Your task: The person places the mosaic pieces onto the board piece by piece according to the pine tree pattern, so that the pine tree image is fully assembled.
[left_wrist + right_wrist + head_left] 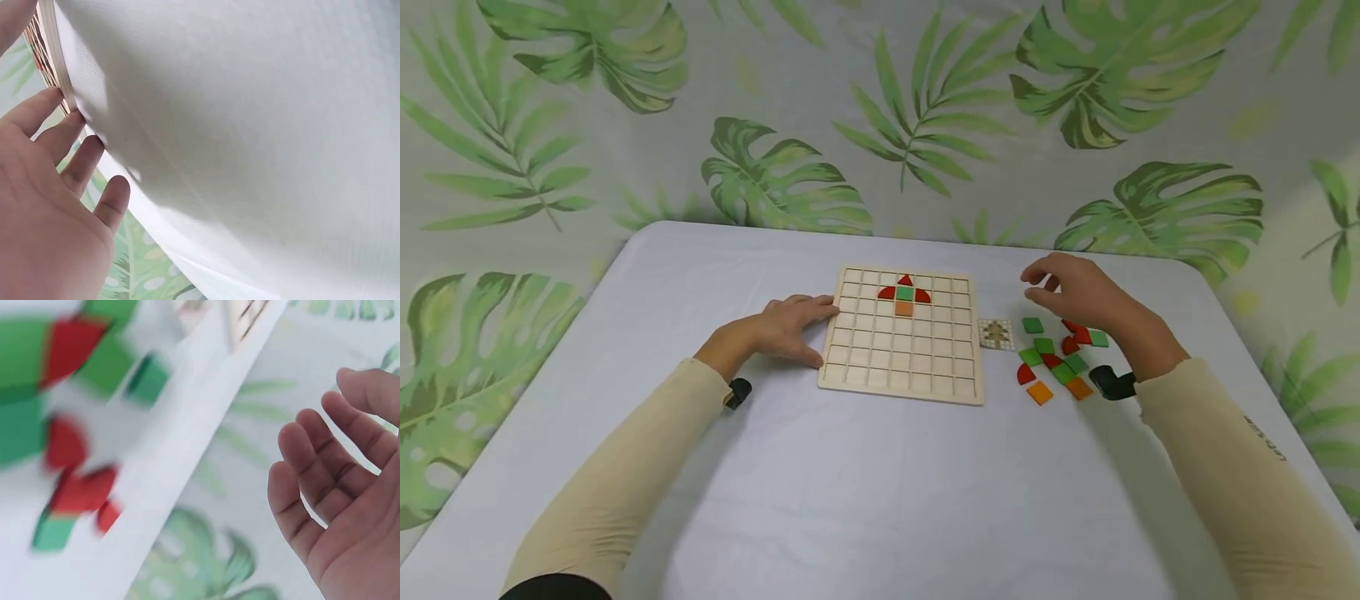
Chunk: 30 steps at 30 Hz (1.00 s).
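A wooden grid board [880, 358] lies on the white table in the head view. Near its top sit a red triangle [906, 281], a green square [905, 293], an orange square [904, 309] and two red quarter-round tiles [922, 297]. My left hand [786, 327] touches the board's left edge with fingers spread; the left wrist view shows its fingertips [53, 97] at the wooden side. My right hand [1078, 287] hovers above the loose tiles [1063, 372], fingers loosely bent, holding nothing. In the right wrist view its palm [356, 550] is bare.
A small pattern card [996, 334] with a brown tree-like figure lies against the board's right side. Green, red and orange tiles are scattered right of it, some overlapping. Leaf-printed cloth [925, 108] hangs behind the table [865, 500].
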{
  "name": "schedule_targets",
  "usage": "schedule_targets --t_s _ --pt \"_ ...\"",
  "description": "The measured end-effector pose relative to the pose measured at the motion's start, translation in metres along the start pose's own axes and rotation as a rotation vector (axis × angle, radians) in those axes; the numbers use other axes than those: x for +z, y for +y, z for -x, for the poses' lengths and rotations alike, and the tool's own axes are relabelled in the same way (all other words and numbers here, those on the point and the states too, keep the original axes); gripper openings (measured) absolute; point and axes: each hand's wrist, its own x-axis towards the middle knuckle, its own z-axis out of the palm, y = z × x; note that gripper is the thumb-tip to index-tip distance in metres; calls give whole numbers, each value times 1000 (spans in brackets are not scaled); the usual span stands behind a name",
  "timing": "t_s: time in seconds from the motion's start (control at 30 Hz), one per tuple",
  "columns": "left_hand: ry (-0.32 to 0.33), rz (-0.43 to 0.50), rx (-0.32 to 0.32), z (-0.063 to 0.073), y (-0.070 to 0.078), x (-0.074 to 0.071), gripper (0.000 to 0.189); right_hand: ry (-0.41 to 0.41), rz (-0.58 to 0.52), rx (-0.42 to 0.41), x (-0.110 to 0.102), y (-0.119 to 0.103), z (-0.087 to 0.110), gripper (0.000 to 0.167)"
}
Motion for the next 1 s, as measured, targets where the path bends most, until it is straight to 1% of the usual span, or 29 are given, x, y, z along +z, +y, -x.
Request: schedule_targets --t_s 0.13,0.27,0.37,0.47,0.6,0.73,0.83,1.0 --pt "10 -6 -12 3 0 -3 87 13 14 40 0 29 15 35" --pt "13 10 -12 3 0 -4 87 21 -1 84 3 54 25 35" --pt "-1 15 -2 2 1 -2 88 13 -6 106 7 67 32 34" --pt "-5 3 -1 0 2 0 89 5 -7 113 12 75 35 32" --pt "7 -9 -15 1 2 1 89 8 -18 118 21 74 29 30" --pt "9 -9 -7 0 1 1 89 -8 -22 117 29 70 21 30" --pt "3 -12 8 -1 1 0 89 -24 -24 94 34 68 20 29" --pt "0 -16 2 -1 1 -1 89 -21 -22 21 41 63 20 28"
